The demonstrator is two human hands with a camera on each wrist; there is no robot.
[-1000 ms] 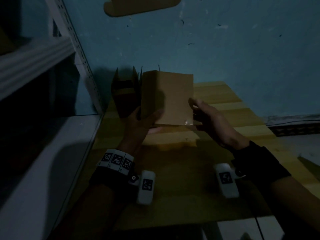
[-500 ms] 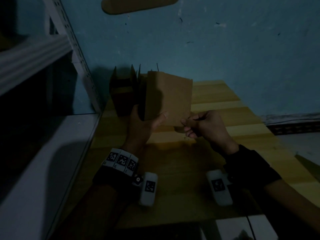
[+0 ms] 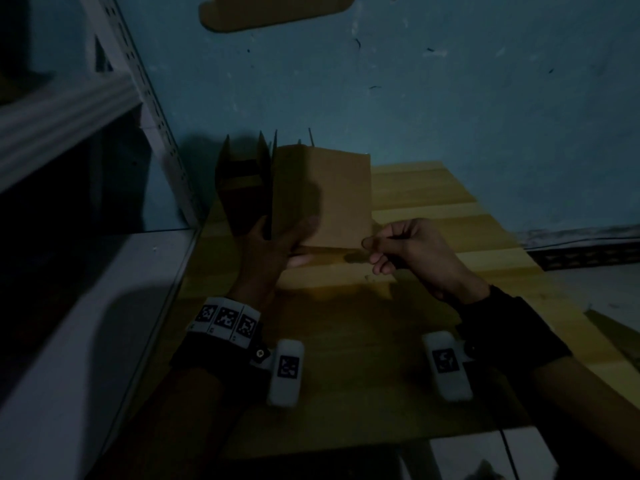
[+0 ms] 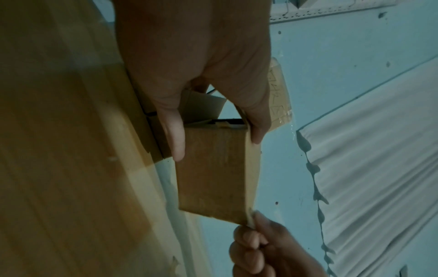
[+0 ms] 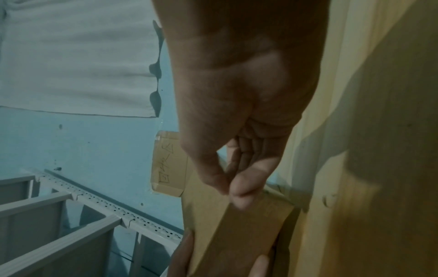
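A small brown cardboard box (image 3: 325, 199) is held upright above the wooden table (image 3: 433, 188). My left hand (image 3: 277, 247) grips its lower left end, thumb on the front face and fingers underneath; the left wrist view shows the box's taped bottom face (image 4: 213, 176) between thumb and fingers (image 4: 176, 138). My right hand (image 3: 398, 251) pinches the box's lower right corner between thumb and forefinger, the other fingers curled. In the right wrist view the same pinch (image 5: 232, 189) sits on the box's edge (image 5: 237, 234).
Other open cardboard boxes (image 3: 242, 188) with raised flaps stand behind at the table's back left, against a blue wall. A white metal shelf rack (image 3: 138, 84) rises at the left. A cardboard piece (image 3: 277, 8) is taped to the wall above.
My right hand left the box's right side, curled its fingers and now pinches the lower right corner. The box tilted briefly and stands squarer now. The left hand kept its hold.
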